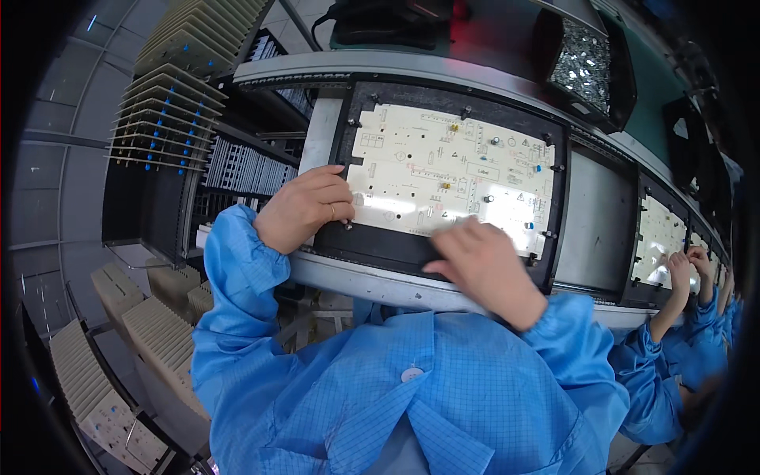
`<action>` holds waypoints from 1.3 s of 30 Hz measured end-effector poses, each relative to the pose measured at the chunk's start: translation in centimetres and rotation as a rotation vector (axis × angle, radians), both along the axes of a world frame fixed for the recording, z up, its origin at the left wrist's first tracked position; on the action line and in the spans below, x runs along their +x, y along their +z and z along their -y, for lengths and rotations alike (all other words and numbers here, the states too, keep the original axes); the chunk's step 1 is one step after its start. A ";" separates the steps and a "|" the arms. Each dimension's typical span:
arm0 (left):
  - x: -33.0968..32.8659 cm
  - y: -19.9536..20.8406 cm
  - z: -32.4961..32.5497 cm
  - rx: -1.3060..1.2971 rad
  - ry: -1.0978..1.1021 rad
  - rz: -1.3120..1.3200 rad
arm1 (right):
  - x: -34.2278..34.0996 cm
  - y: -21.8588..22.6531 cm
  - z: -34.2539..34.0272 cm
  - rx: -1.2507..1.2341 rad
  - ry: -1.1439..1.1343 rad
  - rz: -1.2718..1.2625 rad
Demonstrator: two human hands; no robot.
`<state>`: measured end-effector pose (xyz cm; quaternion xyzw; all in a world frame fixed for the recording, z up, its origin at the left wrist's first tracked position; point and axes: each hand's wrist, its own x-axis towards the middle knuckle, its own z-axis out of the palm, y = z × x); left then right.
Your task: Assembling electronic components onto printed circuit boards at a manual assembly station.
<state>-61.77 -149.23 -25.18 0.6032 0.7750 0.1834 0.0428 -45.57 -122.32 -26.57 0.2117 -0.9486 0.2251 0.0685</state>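
The right hand (483, 265) is smeared with motion blur, so there's no telling what the fingers are doing or whether they pinch anything. It also covers the lower middle edge of the pale circuit board (451, 170). The left hand (305, 207) hides the board's left edge and part of the black carrier frame (360, 245). The tiny parts on the board are too small to identify. Over at the right, the co-worker's hands (689, 265) are small and squashed by the lens rim.

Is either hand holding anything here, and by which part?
Nothing is clearly gripped. Left hand rests on the circuit board's left edge; right hand lies blurred over its lower edge.
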 end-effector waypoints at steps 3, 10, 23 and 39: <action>-0.4 0.4 0.0 -0.005 -0.007 0.045 | -0.6 -0.8 1.7 0.071 -0.138 0.035; 4.6 1.0 2.1 0.071 0.390 0.278 | -3.0 2.0 -3.7 -0.116 -0.511 0.055; 9.3 -0.6 -0.1 0.402 0.709 0.268 | -17.1 2.4 -23.7 -0.119 -0.723 0.017; 5.7 2.6 -9.1 0.363 0.601 0.298 | -4.8 1.3 -10.6 -0.681 -0.543 0.526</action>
